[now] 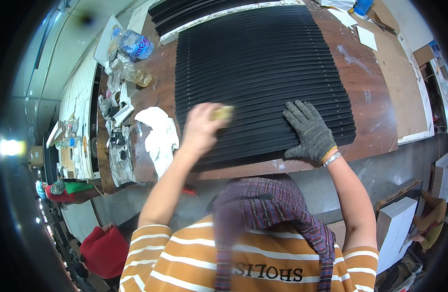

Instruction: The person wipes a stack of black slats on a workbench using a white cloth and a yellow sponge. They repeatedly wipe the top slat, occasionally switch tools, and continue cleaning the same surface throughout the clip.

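A black pleated sheet [263, 73], ridged like a bellows, lies spread on the brown wooden table [372, 114]. Rows of small pale dots run down it near both sides. My bare left hand [202, 126] is closed around a small yellowish sponge-like block [223, 114], over the sheet's near left part; motion slightly blurs it. Wearing a dark grey knitted glove, my right hand [309, 132] lies flat with fingers spread on the sheet's near right corner area. A crumpled white cloth [158, 134] rests on the table left of the sheet.
More black pleated material [199, 19] lies at the far edge, behind a whitish strip. A plastic bottle [136, 45] and a smaller jar-like bottle [135, 74] stand at the left among stained rags. Papers [366, 38] lie far right. Other people are at the left and right edges.
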A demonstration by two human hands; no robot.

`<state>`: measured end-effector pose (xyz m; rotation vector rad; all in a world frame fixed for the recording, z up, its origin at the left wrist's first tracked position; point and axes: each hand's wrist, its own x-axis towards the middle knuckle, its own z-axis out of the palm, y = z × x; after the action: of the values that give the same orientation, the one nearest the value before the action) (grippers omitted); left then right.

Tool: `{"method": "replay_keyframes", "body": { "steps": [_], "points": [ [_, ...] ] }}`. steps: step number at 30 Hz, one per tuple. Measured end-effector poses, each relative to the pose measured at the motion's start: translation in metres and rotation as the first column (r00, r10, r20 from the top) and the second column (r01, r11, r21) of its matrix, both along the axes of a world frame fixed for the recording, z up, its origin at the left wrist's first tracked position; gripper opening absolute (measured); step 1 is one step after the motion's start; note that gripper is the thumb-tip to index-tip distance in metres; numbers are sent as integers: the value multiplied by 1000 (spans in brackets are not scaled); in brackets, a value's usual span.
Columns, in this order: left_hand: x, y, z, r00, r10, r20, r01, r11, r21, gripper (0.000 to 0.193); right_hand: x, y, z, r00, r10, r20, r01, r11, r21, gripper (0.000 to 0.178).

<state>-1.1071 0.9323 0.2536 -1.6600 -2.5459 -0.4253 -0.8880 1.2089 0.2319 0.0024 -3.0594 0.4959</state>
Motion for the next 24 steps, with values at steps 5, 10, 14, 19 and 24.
{"method": "replay_keyframes", "body": {
  "steps": [5, 10, 14, 19, 24],
  "points": [
    [-26, -32, 31, 981, 149, -126, -145, 988, 44, 31, 1, 6, -2, 1000, -25, -12, 24, 993, -114, 107],
    [31, 113, -23, 958, -285, -36, 284, 919, 274, 44, 0, 47, -7, 927, -325, -186, 337, 941, 33, 86],
    [31, 96, -28, 914, -405, 15, 397, 902, 171, 45, 2, 75, -19, 904, -417, -99, 428, 883, 190, 76],
    [-22, -23, 21, 995, -67, -78, 54, 986, -157, 38, 6, 78, -31, 883, -460, -92, 470, 864, 181, 73],
    [27, 89, 9, 975, -223, -15, 221, 950, 219, 45, 4, 76, -26, 888, -451, -85, 459, 864, 206, 73]
  ]
}}
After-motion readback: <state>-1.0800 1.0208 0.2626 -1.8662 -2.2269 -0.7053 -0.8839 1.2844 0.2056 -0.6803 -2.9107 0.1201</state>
